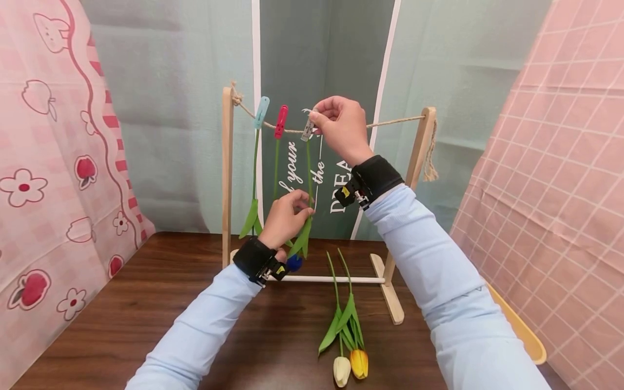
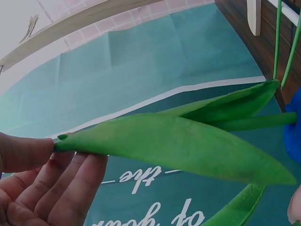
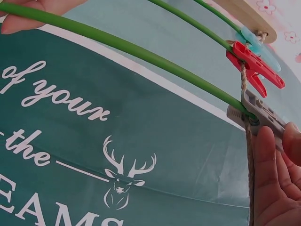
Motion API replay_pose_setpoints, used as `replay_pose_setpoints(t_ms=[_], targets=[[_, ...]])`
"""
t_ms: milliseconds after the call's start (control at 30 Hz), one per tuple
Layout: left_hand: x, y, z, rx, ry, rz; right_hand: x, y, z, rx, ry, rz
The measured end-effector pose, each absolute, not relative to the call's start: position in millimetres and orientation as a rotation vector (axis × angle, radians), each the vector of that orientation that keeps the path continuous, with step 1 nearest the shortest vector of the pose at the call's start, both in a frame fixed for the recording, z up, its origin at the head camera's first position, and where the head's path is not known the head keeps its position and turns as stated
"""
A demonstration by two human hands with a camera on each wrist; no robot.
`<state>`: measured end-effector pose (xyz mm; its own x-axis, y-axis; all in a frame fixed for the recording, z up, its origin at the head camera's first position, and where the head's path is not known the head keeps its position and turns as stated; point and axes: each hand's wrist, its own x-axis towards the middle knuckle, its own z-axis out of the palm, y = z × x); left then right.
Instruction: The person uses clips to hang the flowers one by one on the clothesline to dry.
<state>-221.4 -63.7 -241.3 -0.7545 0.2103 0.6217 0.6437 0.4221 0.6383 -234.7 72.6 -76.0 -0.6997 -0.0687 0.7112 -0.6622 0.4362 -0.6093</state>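
Note:
My right hand (image 1: 344, 128) pinches a grey clothespin (image 1: 308, 129) at the rope (image 1: 292, 130). In the right wrist view, the clothespin's jaws are around the rope and the end of a green stem (image 3: 155, 59). Lower down, my left hand (image 1: 286, 218) pinches that same stem just above its leaves (image 2: 169, 146). The tulip hangs head down, its blue bloom (image 1: 294, 263) partly hidden behind the left wrist. Left of it, a red clothespin (image 1: 280, 122) and a light blue clothespin (image 1: 261, 112) hold further stems on the rope.
Wooden posts (image 1: 227, 173) carry the rope, with a white bar (image 1: 322, 279) low between them. A white tulip (image 1: 342, 371) and a yellow-orange tulip (image 1: 359, 363) lie on the brown table (image 1: 195, 303). A yellow tray edge (image 1: 524, 330) shows behind the right sleeve.

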Motion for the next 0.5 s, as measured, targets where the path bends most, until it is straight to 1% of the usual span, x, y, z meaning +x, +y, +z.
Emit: replay_pose_setpoints(t_ms=[500], targets=[[-218.7, -68.9, -245.2, -0.696, -2.243, -1.294, -227.1, 75.5, -75.3, 0.670, -2.162, 1.297]])
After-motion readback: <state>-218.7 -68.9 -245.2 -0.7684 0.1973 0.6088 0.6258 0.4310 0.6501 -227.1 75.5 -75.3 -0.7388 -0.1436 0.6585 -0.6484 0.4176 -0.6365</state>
